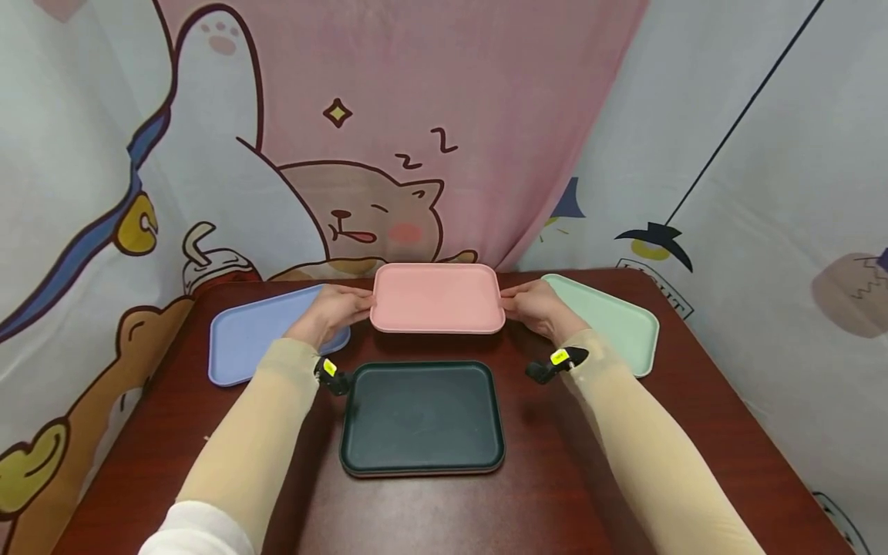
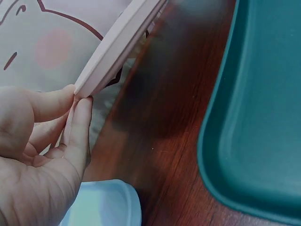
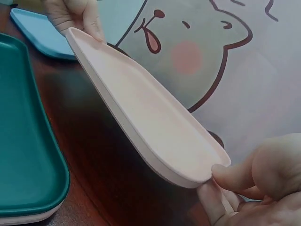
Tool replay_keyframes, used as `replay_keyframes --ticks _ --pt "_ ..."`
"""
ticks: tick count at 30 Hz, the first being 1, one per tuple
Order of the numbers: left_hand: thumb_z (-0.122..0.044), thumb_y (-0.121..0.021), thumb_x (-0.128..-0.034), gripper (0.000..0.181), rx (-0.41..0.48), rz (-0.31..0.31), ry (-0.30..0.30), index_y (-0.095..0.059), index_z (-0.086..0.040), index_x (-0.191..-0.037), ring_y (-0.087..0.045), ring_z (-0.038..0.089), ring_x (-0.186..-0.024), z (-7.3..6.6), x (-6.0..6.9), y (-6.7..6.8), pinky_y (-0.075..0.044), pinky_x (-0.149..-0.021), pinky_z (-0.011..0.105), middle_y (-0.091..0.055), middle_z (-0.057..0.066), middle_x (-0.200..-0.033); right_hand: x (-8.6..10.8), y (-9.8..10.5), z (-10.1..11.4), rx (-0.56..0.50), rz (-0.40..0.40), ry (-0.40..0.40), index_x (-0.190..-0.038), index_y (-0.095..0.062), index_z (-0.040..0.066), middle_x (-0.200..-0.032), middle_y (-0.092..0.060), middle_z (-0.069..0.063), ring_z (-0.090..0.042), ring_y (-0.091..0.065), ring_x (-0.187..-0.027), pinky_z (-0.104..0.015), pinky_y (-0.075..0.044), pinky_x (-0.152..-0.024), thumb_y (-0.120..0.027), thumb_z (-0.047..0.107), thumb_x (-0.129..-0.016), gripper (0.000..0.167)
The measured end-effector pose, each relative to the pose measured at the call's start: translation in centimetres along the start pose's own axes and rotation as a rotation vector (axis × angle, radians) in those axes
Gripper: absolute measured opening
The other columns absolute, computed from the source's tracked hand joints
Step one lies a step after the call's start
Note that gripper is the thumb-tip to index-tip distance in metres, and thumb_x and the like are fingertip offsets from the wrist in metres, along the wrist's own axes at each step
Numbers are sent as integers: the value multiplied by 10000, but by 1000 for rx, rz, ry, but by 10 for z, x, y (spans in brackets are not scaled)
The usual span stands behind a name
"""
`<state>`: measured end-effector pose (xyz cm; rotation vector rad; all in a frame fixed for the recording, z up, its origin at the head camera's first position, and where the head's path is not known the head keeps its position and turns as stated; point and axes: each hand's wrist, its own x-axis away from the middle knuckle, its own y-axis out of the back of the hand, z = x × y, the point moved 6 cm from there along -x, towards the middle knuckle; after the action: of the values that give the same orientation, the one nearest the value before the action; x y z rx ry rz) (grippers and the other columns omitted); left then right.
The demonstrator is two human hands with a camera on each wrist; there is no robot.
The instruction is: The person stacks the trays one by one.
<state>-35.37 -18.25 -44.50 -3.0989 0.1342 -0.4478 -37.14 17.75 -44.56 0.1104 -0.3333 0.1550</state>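
A pink tray [image 1: 438,298] is held up off the table at the back, between both hands. My left hand [image 1: 331,310] pinches its left end; in the left wrist view the thumb and fingers of that hand [image 2: 47,141] grip the rim of the pink tray [image 2: 117,47]. At the right end, my right hand [image 1: 543,308] pinches the rim, and in the right wrist view this hand [image 3: 263,183] has its thumb on top and fingers beneath the pink tray [image 3: 146,108]. In front lies a dark green tray [image 1: 423,416], with a pale edge showing under it [image 3: 37,217].
On the table [image 1: 416,516], a blue tray [image 1: 243,339] lies at the left, partly behind my left arm. A light green tray [image 1: 617,316] lies at the right, partly behind my right arm. A printed curtain [image 1: 444,92] hangs behind the table.
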Motion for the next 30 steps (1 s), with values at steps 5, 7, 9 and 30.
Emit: replay_keyframes --ticks 5,7,9,30 --pt "26 -659 -1021 416 -14 21 2 -562 178 -1396 -705 135 -970 -3 5 2 -594 -938 288 -605 266 -1367 10 4 7 -34 21 16 -1436 -483 -203 -1296 -581 -239 -140 -680 -949 -306 -605 -925 -592 -67 -1039 434" --pt "17 -654 -1028 429 -21 35 3 -548 172 -1413 -697 120 -978 -4 8 3 -593 -930 270 -601 250 -1369 15 4 9 -37 32 22 -1430 -489 -203 -1261 -589 -224 -134 -686 -918 -298 -612 -904 -605 -54 -1038 435" --pt "12 -647 -1034 436 -18 49 3 -538 168 -1426 -686 110 -984 -5 12 3 -592 -921 251 -598 230 -1367 19 4 11 -45 37 27 -1417 -501 -202 -1241 -594 -219 -136 -693 -902 -295 -618 -885 -614 -51 -1037 424" --pt "-18 -670 -1034 472 89 61 -15 -523 151 -1449 -721 89 -989 -4 83 6 -588 -934 264 -699 103 -1206 81 4 20 -44 112 100 -1376 -539 -213 -1136 -691 -165 -179 -742 -934 -342 -626 -878 -642 -55 -1024 399"
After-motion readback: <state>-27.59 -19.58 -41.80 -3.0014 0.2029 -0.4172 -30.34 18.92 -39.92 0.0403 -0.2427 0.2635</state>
